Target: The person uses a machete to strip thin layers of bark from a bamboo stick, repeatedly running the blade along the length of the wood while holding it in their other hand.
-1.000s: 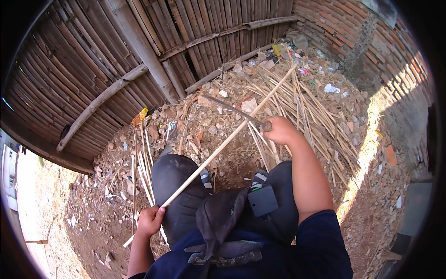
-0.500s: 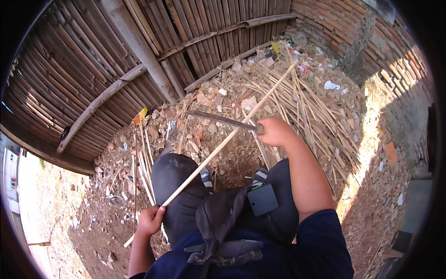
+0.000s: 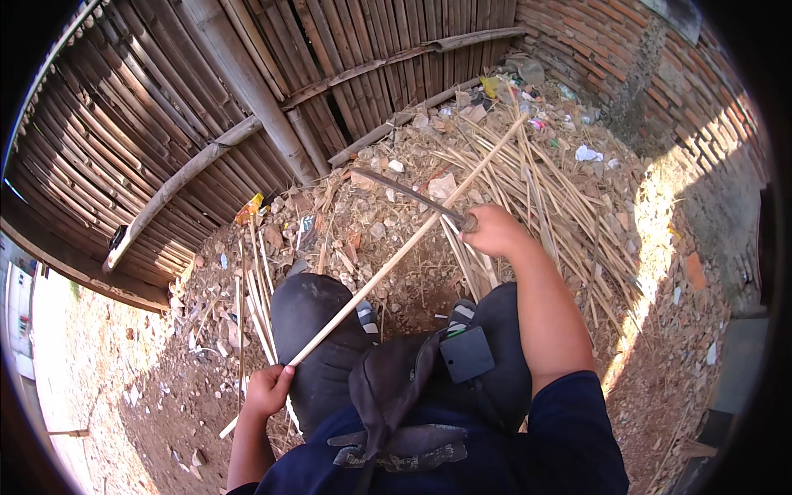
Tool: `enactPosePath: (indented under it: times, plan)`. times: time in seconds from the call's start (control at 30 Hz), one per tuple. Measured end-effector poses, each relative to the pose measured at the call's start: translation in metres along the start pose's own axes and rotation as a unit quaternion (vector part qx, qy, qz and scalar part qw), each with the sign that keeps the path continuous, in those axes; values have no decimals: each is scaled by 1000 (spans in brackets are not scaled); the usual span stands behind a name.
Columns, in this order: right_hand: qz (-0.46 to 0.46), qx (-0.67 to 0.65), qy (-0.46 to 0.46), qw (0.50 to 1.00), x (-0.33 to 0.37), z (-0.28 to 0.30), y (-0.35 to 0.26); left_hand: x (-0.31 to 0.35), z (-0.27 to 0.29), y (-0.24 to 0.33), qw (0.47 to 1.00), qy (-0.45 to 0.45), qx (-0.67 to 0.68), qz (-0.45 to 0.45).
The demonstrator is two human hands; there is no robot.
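Note:
My left hand (image 3: 268,391) is closed round the near end of a long pale bamboo stick (image 3: 367,291), beside my left knee. The stick slants up to the right, over my left thigh and above the ground, its far end reaching the pile of sticks. In my right hand (image 3: 495,231) is the short handle of a machete (image 3: 403,190) with a long, narrow, dark blade. That blade crosses the stick in its far half, pointing up and left. Whether edge and stick touch, I cannot tell.
Many cut bamboo sticks (image 3: 569,223) lie heaped at the right, and several more (image 3: 257,301) lie by my left knee. Rubble and litter cover the ground. A bamboo slat wall (image 3: 148,124) stands at the far left, a brick wall (image 3: 577,49) at the far right.
My right hand has shifted slightly right, and the machete's blade has swung so its tip points farther away from me. My left hand and the stick look nearly still.

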State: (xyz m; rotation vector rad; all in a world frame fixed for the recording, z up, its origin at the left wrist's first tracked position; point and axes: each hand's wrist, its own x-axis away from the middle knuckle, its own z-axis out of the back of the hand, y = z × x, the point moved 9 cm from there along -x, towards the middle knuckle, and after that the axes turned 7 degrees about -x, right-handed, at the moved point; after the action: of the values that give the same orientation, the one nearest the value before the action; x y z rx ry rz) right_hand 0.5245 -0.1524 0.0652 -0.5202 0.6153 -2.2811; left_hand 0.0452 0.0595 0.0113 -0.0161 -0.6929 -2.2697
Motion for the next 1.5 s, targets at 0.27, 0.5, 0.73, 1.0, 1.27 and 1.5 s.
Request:
enactPosePath:
  times: [0.27, 0.5, 0.73, 1.0, 1.27, 1.5]
  plan:
    - [31, 33, -17, 999, 1, -6, -12, -2, -4, -2, 999, 0, 50, -15]
    - [42, 37, -8, 998, 1, -5, -12, -1, -4, -3, 999, 2, 40, -14]
    - [33, 22, -22, 999, 5, -4, -17, -2, -1, 3, 999, 0, 36, -14]
    - [49, 21, -11, 999, 4, -3, -15, -2, -2, 0, 999, 6, 39, -19]
    - [45, 18, -16, 999, 5, -3, -16, -1, -1, 4, 999, 4, 37, -13]
    - [32, 9, -26, 999, 6, -2, -17, -2, -4, -3, 999, 6, 38, -7]
